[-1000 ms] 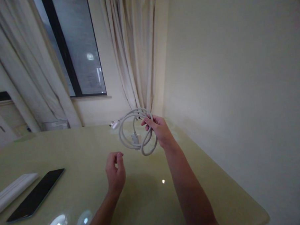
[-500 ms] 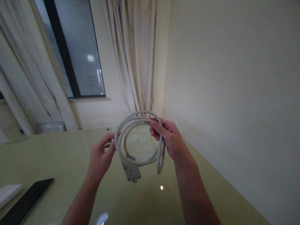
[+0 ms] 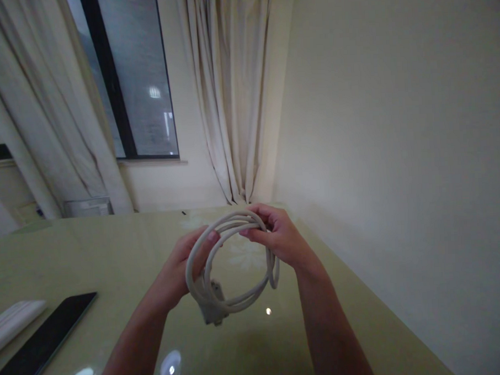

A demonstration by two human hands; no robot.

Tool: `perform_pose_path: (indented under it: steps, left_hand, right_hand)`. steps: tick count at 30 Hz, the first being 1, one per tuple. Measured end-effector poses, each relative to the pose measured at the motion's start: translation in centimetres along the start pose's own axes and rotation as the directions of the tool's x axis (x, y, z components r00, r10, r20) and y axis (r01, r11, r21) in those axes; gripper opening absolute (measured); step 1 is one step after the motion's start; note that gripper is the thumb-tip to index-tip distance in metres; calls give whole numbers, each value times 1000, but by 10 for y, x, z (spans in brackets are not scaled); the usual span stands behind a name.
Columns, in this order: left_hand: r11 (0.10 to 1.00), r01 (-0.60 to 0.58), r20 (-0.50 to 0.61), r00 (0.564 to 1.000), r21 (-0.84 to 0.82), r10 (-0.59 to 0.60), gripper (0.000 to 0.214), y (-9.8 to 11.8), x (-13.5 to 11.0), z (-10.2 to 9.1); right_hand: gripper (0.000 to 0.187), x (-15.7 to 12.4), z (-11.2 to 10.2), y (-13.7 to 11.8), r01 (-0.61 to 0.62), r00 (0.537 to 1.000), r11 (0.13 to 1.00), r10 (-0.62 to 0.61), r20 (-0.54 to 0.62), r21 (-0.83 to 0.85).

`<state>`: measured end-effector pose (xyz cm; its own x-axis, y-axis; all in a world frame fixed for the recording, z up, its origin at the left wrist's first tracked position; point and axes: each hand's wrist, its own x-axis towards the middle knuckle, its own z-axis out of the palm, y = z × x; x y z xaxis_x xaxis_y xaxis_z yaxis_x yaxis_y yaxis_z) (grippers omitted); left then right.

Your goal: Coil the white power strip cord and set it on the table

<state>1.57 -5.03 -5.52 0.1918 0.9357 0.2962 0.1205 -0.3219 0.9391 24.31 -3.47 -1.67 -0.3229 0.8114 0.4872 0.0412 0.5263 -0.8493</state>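
Observation:
A coiled light-grey cable (image 3: 247, 303) is held up over the table between both hands. From its lower left hangs a grey block-shaped connector (image 3: 214, 310), partly covered by the loops. My left hand (image 3: 185, 267) is closed on the coil's left side, its thumb lying over the upper loops. On the upper right, my right hand (image 3: 279, 233) pinches the bundled loops between thumb and fingers. The far end of the cable is hidden among the loops and fingers.
On the left of the glossy greenish table (image 3: 124, 259) lie a flat black panel (image 3: 45, 343) and a white object (image 3: 18, 322). A small dark bit (image 3: 184, 213) sits near the back edge. A plain wall (image 3: 389, 148) borders the right side; curtains (image 3: 233, 100) hang behind.
The coil has come down slightly and tilted. My left hand has moved right, bringing its thumb over the loops. My right hand has shifted its hold along the upper right.

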Motion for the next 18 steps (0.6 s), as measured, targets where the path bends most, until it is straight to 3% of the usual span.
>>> perform_pose_path:
  steps: [2,5,8,10,13,16,18]
  left_hand:
    - [989,85,-21,996,-124,-88,45,4,-4,0]
    - [949,125,-88,984,-291,-156,48,9,-3,2]
    - [919,46,-233,961,-391,-148,47,12,3,-1]
    - [909,-24,-332,934,-416,-128,46,12,6,-7]
    - [914,-71,-413,904,-398,-110,42,10,8,-19]
    - [930,-41,-459,877,-364,-141,42,6,8,-25]
    - [937,-47,-496,857,-345,-139,43,4,8,-25]
  right_hand:
    - [26,1,2,3,59,997,974,-67,-30,-219]
    - [37,4,5,7,150,978,844,-204,-50,-515]
    - [44,7,4,10,205,939,704,-338,-68,-680]
    - [44,7,0,11,163,925,642,-363,-110,-749]
    - [39,5,-7,8,21,947,513,-285,-146,-858]
    - [32,2,-8,3,-102,988,322,-78,-134,-941]
    - [30,-1,-6,1,-132,990,223,85,-115,-966]
